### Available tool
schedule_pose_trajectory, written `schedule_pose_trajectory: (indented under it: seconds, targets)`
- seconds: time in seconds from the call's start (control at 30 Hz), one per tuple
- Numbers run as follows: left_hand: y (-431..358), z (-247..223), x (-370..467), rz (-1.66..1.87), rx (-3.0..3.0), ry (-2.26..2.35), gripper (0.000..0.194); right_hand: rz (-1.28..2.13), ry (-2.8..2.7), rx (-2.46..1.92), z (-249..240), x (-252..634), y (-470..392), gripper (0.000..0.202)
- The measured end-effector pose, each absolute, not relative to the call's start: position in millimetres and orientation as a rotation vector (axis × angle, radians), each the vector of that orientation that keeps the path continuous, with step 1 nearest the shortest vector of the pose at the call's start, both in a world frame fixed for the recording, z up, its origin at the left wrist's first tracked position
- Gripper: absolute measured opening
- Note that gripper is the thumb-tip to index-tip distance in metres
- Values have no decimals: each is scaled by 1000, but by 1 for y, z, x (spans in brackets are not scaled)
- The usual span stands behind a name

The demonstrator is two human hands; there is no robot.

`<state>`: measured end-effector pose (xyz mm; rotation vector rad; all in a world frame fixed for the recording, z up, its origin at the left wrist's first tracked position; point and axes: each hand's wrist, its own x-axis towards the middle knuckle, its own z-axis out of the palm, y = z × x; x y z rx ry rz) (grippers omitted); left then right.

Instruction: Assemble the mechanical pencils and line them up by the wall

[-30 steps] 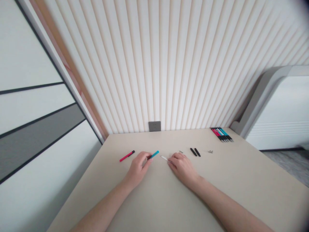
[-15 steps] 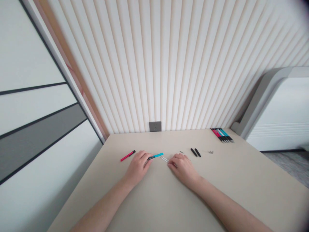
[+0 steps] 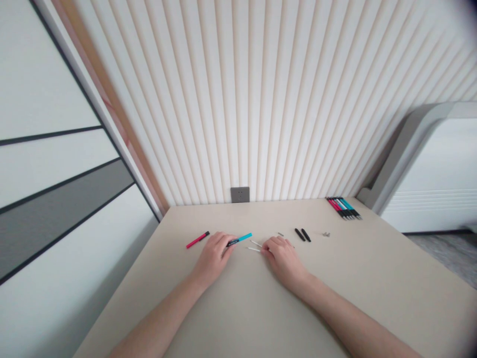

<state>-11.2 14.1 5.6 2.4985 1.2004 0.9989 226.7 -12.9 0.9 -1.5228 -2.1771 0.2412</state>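
My left hand [image 3: 214, 252] is closed around the black end of a blue pen barrel [image 3: 244, 237], whose blue end points to the right. Opposite it, my right hand [image 3: 280, 252] has its fingers bent over two thin white pen refills. One white refill [image 3: 254, 249] sticks out leftward from under the thumb; the other refill [image 3: 255, 243] lies just beyond it, at a different angle. The fingertips hide their right ends. To the left of my left hand lies a red pen barrel [image 3: 197, 240] with a black end.
Beyond my right hand is a small spring [image 3: 280, 234]. Two black pen grips [image 3: 302, 235] and some small silver tips [image 3: 326, 234] lie farther right. Several assembled pens [image 3: 343, 208] are lined up at the table's back right. A socket [image 3: 240, 194] is on the wall.
The two refills, close together before, are now spread apart at their left ends, the nearer one swung towards me. My left hand and the blue barrel have barely moved.
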Motion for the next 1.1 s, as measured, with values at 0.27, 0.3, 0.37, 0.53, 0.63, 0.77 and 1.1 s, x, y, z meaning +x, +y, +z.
schedule_pose_trajectory:
  seconds: [0.27,0.3,0.37,0.53,0.63,0.77,1.1]
  targets:
    - [15,2,-12,995,2475,1165,10,445,-1764,-1345,2,235,-3,26]
    - [15,2,-12,982,2476,1150,10,505,-1691,-1321,2,234,-3,28]
    - [15,3,-11,962,2473,1117,10,661,-1519,-1258,2,231,-3,29]
    - [14,5,-9,975,2393,1100,10,999,-1196,-1001,5,226,-2,29]
    - [14,6,-9,998,2349,1106,10,1059,-1119,-977,6,226,-2,33]
    - [14,7,-9,1023,2314,1115,10,1095,-1100,-967,6,225,-3,35]
    - [12,7,-9,1048,2304,1089,11,1227,-1145,-952,8,222,-6,35]
